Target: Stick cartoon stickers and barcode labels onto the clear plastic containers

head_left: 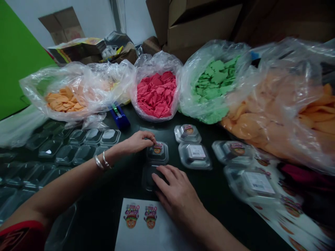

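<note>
My left hand (138, 141), two silver bangles on its wrist, rests with fingers curled at the left edge of a small clear plastic box (157, 153) and pinches the cartoon sticker (157, 148) on its lid. My right hand (175, 190) lies flat, fingers stretched, pressing on the lower half of the same box (148, 176). Just below my hands lies a white sticker sheet (141, 226) with two cartoon stickers left on it.
Several labelled clear boxes (194, 155) lie to the right, rows of empty clear boxes (78, 146) to the left. Behind stand open plastic bags of orange (64, 99), red (157, 94), green (213, 83) and orange pieces (288, 111). A blue tool (119, 116) and cardboard cartons (201, 24) are further back.
</note>
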The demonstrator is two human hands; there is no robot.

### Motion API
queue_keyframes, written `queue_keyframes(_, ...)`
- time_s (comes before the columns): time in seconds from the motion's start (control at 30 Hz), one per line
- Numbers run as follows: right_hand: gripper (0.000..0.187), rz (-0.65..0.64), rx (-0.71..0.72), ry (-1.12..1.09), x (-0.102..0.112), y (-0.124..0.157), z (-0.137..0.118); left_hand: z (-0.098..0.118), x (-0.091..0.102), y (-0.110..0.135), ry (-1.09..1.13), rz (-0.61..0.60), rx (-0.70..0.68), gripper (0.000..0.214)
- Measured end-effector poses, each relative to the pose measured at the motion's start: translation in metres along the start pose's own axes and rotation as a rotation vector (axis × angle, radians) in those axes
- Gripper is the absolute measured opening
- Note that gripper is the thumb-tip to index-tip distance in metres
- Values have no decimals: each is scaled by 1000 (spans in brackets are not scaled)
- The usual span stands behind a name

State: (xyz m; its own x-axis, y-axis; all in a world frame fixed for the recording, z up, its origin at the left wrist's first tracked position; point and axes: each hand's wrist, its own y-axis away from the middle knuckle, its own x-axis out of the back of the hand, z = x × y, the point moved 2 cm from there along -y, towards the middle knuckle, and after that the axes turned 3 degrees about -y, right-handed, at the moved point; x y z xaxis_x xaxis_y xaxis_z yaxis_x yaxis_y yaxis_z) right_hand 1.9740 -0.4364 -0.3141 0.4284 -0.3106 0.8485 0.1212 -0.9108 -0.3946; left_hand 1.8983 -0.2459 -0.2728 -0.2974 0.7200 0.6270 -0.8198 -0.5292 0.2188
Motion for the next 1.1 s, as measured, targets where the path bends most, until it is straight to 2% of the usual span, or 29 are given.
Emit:
queue_keyframes(0.27, 37, -26, 0, -1, 0, 2, 1, -6, -2, -4, -89, 2, -42, 21)
queue_keyframes(0.43, 37, -25, -2, 13, -1, 2, 1, -10, -7, -7, -130, 50, -109, 19)
queue_keyframes(0.6, 36, -14, 4, 24, -2, 3, 1, -9, -19, -3, -120, 154, -46, 21)
queue_keyframes(0.73, 36, -6, 21, 36, -5, 5, 2, -18, -29, -5, -143, 249, 12, 19)
queue_keyframes(0.83, 34, 5, 26, 43, -7, 6, 3, -18, -24, -7, -147, 342, 7, 41)
queue_keyframes(0.9, 32, 13, 32, 45, -8, 7, 3, -7, -20, 4, -198, 410, -37, 38)
queue_keyframes(0.97, 31, 17, 29, 43, -9, 7, 4, 13, -25, 31, -296, 400, -164, 15)
queue_keyframes(1.0, 30, 13, 23, 36, -9, 7, 4, 24, -32, 51, -342, 353, -270, 11)
queue_keyframes(1.1, 28, -37, -10, 2, -7, 3, 4, 46, -73, 118, -461, 29, -621, 16)
